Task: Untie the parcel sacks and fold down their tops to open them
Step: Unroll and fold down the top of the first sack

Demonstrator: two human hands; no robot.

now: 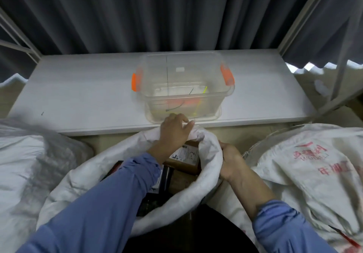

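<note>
A white woven parcel sack [82,176] stands open in front of me, its top rolled into a thick rim. Cardboard parcels [186,155] with labels show inside. My left hand [172,132] grips the rim at its far side, fingers curled over the cloth. My right hand [230,161] grips the rim on the right, with the fingers hidden in the fabric. A second white sack [314,166] with red print lies at the right, its mouth gathered with string. A third white sack [25,160] lies at the left.
A white table [78,95] runs across behind the sacks. On it stands a clear plastic bin [182,87] with orange handles, holding loose cable ties. Dark curtains and white metal frame posts close off the back and sides.
</note>
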